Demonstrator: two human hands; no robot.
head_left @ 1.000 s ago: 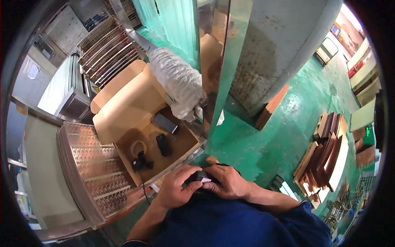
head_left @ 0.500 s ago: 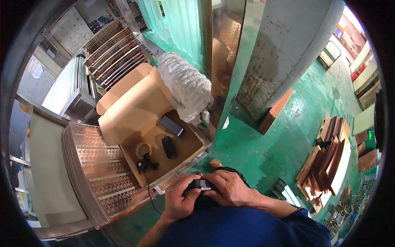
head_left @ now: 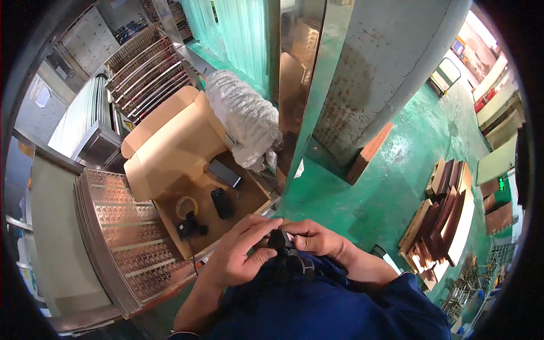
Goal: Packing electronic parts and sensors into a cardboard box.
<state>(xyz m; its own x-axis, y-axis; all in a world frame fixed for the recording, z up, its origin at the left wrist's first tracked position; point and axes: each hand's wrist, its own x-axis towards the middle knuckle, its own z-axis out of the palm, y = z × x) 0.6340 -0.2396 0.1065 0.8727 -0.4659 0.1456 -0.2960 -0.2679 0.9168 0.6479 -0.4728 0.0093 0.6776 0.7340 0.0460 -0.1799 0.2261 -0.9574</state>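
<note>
Close to my body, a small black device (head_left: 278, 240) sits between my hands above a black strap with a buckle (head_left: 307, 266). My left hand (head_left: 241, 254) curves around its left side, thumb and fingers closed against it. From the other side my right hand (head_left: 320, 239) grips it, the thumb on its near edge. My fingers hide part of the device, so its exact kind cannot be made out. Just ahead lies an open cardboard box (head_left: 170, 148) with a yellowish tape roll (head_left: 180, 208), a black oblong object (head_left: 222, 203), a dark flat case (head_left: 224, 173) and a black clamp-like piece with a cable (head_left: 191, 228).
Copper-coloured patterned panels (head_left: 127, 224) stand left of the box. Bubble-wrapped goods (head_left: 243, 119) sit behind it, beside an upright metal post (head_left: 300, 85). A thick grey column (head_left: 379, 79) rises ahead. Stacked wooden boards (head_left: 442, 215) lie on the green floor (head_left: 351, 209) at right.
The view has shifted slightly, moving the surroundings leftward. My hands have changed their hold on the black device, which now shows more upright, and the strap below it has come into sight.
</note>
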